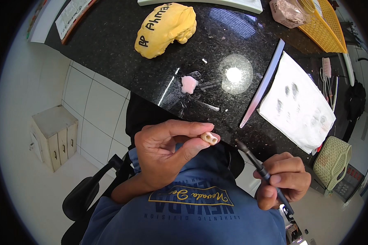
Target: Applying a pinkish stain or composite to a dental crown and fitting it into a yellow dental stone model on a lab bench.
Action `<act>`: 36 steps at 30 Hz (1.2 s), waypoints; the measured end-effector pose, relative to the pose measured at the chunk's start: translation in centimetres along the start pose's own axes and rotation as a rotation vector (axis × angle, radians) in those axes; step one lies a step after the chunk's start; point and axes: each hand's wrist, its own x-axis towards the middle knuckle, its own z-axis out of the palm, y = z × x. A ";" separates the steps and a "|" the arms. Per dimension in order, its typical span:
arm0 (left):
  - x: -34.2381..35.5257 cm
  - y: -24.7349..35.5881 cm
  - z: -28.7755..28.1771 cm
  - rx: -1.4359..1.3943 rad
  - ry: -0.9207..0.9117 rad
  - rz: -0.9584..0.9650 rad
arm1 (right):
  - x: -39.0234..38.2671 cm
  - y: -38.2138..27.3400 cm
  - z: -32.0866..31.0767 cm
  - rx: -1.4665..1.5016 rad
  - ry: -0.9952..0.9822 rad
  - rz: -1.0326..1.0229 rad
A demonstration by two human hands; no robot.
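My left hand (167, 149) pinches a small off-white dental piece (209, 138), tooth-like with two hollows facing up, between thumb and fingertips. It is held just off the front edge of the black speckled counter (122, 45). In my right hand (288, 177) is a slim black-handled brush (261, 168), gripped like a pen. Its dark tip points up and left toward the dental piece, with a gap between them. Beyond my left hand, a pink blob (189, 84) lies on the counter among white smears and crumbs.
A yellow plaster cast (165, 30) stands at the back. A blue-pink nail file-like strip (263, 81) lies beside a smudged white tissue (296, 106). A yellow basket (329, 24) and a pink-powder jar (288, 14) stand far right; a green basket (332, 161) is nearer.
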 end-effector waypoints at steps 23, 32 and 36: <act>0.8 3.2 2.8 -0.340 -0.048 -0.027 | 3.9 -0.5 -1.2 -1.021 0.054 -0.075; 1.3 3.6 3.7 -0.405 -0.121 -0.134 | 3.6 0.4 -1.0 -1.129 0.023 -0.124; 1.5 3.3 4.2 -0.407 -0.140 -0.115 | 4.1 0.2 -1.2 -0.959 0.245 -0.096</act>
